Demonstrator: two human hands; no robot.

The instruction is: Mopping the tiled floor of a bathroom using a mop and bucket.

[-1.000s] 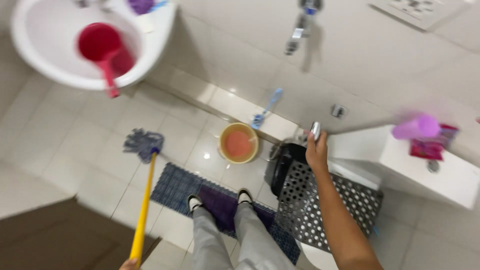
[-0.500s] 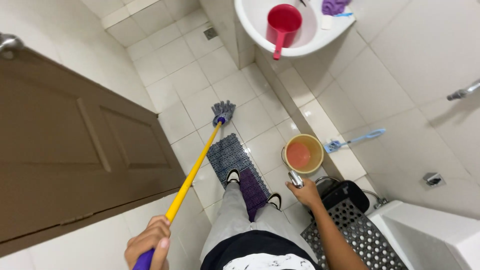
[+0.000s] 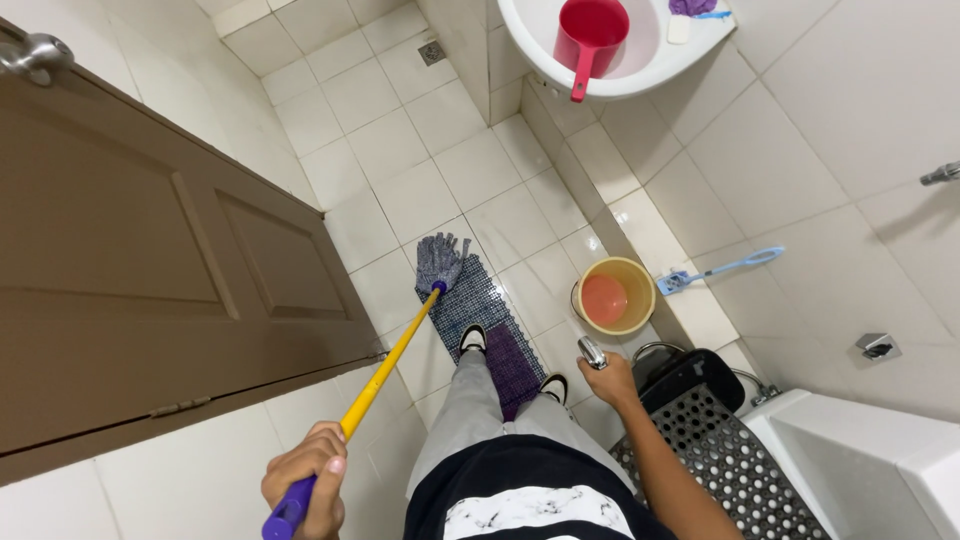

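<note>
From up here I see the brown door (image 3: 150,290) filling the left side, standing over the white tiled floor (image 3: 400,130). A white sink (image 3: 640,60) at the top holds a red dipper (image 3: 588,35). Lower right sits the white toilet (image 3: 870,460) beside a perforated grey bin (image 3: 730,460). A blue floor mat (image 3: 490,310) lies under my feet, with a yellow bucket (image 3: 612,296) just right of it and a blue brush (image 3: 715,270) near the wall. My left hand (image 3: 308,480) is clamped around the purple grip of the yellow-handled mop (image 3: 400,350), whose grey head rests on the mat's far end. My right hand (image 3: 606,380) is closed on a small silvery object (image 3: 592,352); I cannot tell what it is.
</note>
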